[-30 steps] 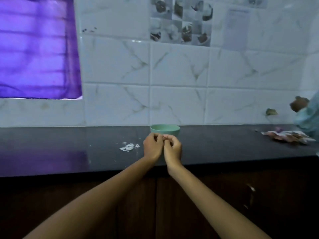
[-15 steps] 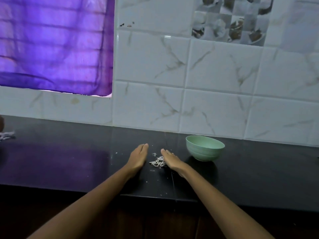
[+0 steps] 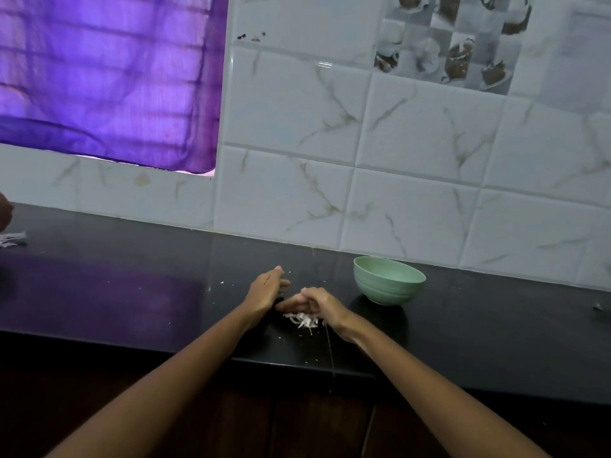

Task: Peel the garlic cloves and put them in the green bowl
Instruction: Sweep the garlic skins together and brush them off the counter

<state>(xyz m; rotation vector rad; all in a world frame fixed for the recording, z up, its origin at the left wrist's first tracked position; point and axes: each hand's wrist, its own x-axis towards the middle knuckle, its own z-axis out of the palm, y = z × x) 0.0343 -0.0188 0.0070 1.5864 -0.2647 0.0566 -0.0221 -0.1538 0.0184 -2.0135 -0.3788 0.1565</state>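
A green bowl [image 3: 388, 280] stands on the black counter [image 3: 132, 292] near the tiled wall; its inside is hidden from this angle. Left of it lies a small pile of white garlic skins [image 3: 302, 319]. My right hand [image 3: 319, 304] rests over the pile, its fingers stretched leftwards across the skins. My left hand [image 3: 266, 292] stands on its edge on the counter just left of the pile, fingers straight, almost touching the right fingertips. No garlic clove can be made out.
A purple curtain [image 3: 105, 77] hangs over the window at the back left. Some more white scraps [image 3: 11, 240] lie at the far left edge of the counter. The counter's front edge runs just below my wrists, with dark cabinet doors beneath.
A second ago both hands were pinched together in front of the bowl. They then flanked the skin pile, and now my right hand has slid left over it towards my left hand.
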